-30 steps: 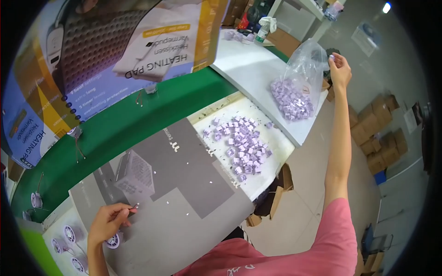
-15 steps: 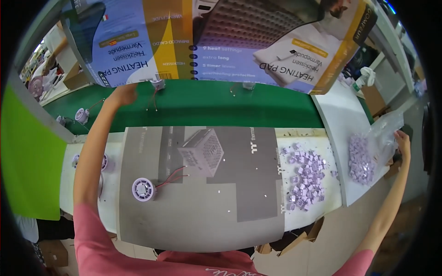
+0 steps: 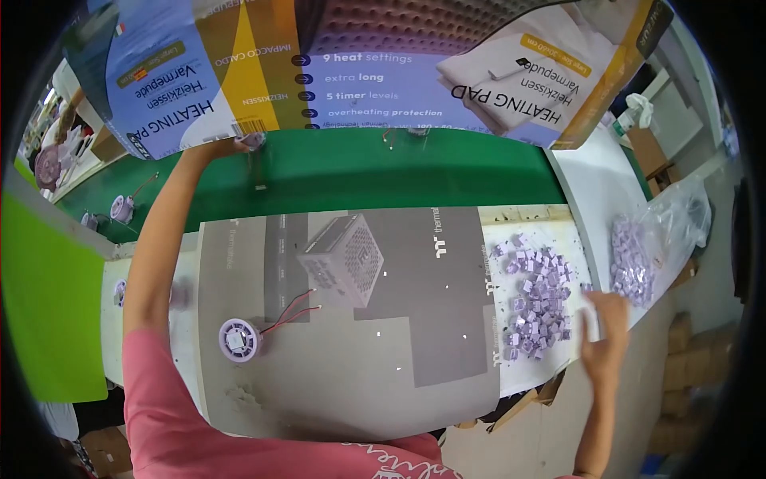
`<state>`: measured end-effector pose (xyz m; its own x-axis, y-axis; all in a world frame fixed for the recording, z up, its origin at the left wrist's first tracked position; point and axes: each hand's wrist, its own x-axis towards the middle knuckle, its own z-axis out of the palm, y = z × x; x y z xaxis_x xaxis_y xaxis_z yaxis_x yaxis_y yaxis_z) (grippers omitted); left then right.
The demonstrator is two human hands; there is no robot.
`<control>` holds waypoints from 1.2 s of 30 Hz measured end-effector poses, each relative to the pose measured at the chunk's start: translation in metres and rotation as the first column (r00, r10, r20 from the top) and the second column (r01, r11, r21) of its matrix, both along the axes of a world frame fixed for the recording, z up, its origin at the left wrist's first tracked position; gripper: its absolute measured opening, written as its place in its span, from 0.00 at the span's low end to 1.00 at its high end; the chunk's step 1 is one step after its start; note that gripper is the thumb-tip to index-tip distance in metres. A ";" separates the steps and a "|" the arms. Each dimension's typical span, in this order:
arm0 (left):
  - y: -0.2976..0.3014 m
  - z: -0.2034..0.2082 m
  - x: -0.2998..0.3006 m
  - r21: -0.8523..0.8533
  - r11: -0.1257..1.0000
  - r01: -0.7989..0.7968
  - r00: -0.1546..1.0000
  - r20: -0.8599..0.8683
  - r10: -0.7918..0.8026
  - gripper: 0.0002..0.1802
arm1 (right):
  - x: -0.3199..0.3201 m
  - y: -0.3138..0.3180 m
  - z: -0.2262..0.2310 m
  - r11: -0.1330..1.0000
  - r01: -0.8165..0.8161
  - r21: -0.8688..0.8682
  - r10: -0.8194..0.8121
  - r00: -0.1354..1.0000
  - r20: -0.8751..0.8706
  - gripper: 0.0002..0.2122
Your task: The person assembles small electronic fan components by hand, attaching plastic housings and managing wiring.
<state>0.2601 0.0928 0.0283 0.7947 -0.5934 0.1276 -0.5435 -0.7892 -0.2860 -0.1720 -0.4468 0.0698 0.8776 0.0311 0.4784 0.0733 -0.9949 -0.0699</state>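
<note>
At the near edge of the green belt (image 3: pixel 359 176), my left hand (image 3: pixel 219 149) closes on a small round lilac fan-like part (image 3: pixel 254 141) with dangling wires. The overhanging printed panel partly hides its fingertips. My right hand (image 3: pixel 608 331) is at the right of the heap of small lilac blocks (image 3: pixel 538 307), thumb and fingers apart, nothing visible between them. Another round lilac part (image 3: pixel 239 340), a pale square in its centre and red and black wires trailing right, lies on the grey printed cardboard sheet (image 3: pixel 335 383) in front of me.
A large printed cardboard panel (image 3: pixel 375 96) hangs across the far side. A clear plastic bag (image 3: pixel 678 211) with more lilac blocks lies on the white ledge (image 3: pixel 590 184) at right. More round parts (image 3: pixel 122 208) sit on the belt at left. Tiny white bits dot the sheet.
My right hand has let go of the plastic bag and moved left and nearer, beside the block heap. My left hand has reached the round part on the belt. The view has shifted slightly.
</note>
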 end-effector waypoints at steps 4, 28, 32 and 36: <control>-0.049 0.027 -0.070 -0.254 0.920 -0.297 0.849 -0.512 0.133 0.38 | 0.009 0.040 -0.041 0.989 0.042 0.142 -0.001 0.960 -0.279 0.20; -0.107 0.027 -0.184 -0.371 0.928 0.030 0.942 0.321 0.097 0.32 | 0.026 0.043 -0.052 0.925 0.017 0.379 0.007 0.998 -0.062 0.06; -0.103 0.041 -0.228 -0.105 0.982 -0.159 0.980 -0.135 0.144 0.33 | 0.037 0.063 -0.042 0.617 -0.002 0.787 0.099 0.992 -0.075 0.05; -0.079 0.019 -0.244 0.089 0.989 -0.114 0.934 -0.329 0.138 0.34 | 0.066 0.097 -0.031 0.093 -0.003 0.996 0.426 0.904 -0.037 0.08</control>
<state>0.0166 0.0141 0.0474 0.8533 -0.4837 -0.1945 -0.5142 -0.8425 -0.1606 -0.1062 -0.3499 0.0386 0.9978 -0.0541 0.0392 0.0393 0.0019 -0.9992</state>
